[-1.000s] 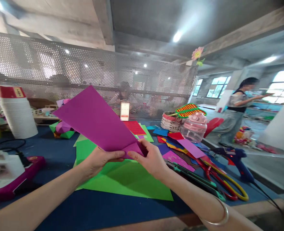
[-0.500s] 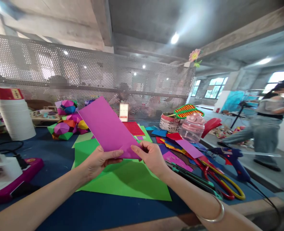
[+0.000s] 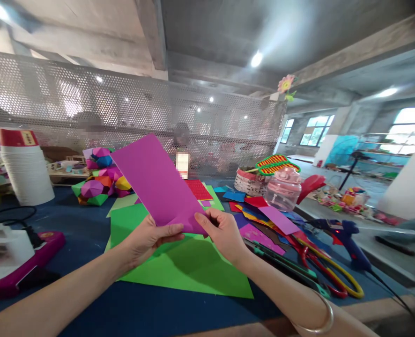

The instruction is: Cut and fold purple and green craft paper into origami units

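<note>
Between the left hand point(image 3: 148, 238) and the right hand point(image 3: 226, 231), both pinching its near end, purple paper point(image 3: 155, 182) slants up and away leftward. Green paper point(image 3: 193, 269) lies below both hands; scissors point(image 3: 320, 252) rest to the right of the right hand.

So this purple paper strip point(image 3: 158, 182) is a plain, long rectangle, held up at a tilt over green paper point(image 3: 189, 267), top end leaning left, kinda bent near the bottom.
</note>
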`<state>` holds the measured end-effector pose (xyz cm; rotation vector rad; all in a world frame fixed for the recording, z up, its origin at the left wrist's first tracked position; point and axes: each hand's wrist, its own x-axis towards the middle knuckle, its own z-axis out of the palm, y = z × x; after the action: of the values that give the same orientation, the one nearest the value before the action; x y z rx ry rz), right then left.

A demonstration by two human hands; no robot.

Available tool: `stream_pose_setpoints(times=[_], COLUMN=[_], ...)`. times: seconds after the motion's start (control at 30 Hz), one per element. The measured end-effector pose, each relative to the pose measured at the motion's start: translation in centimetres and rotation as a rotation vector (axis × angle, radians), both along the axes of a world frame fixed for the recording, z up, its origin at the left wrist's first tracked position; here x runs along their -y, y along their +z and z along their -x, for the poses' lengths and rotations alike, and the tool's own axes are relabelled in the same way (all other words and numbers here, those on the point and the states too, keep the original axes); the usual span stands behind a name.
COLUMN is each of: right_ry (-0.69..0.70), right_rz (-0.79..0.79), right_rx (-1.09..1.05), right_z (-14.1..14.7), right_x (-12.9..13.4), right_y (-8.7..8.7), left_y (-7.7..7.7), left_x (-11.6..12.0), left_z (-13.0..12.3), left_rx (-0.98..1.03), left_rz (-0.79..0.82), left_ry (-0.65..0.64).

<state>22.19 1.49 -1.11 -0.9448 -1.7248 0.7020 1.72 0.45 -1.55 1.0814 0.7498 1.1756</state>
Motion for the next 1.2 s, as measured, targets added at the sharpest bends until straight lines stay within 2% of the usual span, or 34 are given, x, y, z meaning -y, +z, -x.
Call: stream_pose_setpoints(times=[0.27, 0.47, 0.73, 1.2], right_ry=[0.027, 0.026, 0.014, 0.018], right_rz=[0.069, 0.065, 0.05, 0.033], right_rx=[-0.047, -0.047, -0.034, -0.045], right_z=[-0.06, 0.01, 0.06, 0.14], right_x=[0.03, 0.26, 0.34, 0.31], right_y=[0.29, 0.62, 0.61, 0.54], left_y=[0.32, 0.07, -0.16, 0.72], left_x=[0.17, 0.12, -0.02, 0.55], left_z=[-0.01, 0.0, 0.0, -0.5], left_rx=[0.059, 0.103, 0.108, 0.193], left_rz=[-0.058, -0.057, -0.042, 0.052], left_ry=[-0.112, -0.135, -0.096, -0.048])
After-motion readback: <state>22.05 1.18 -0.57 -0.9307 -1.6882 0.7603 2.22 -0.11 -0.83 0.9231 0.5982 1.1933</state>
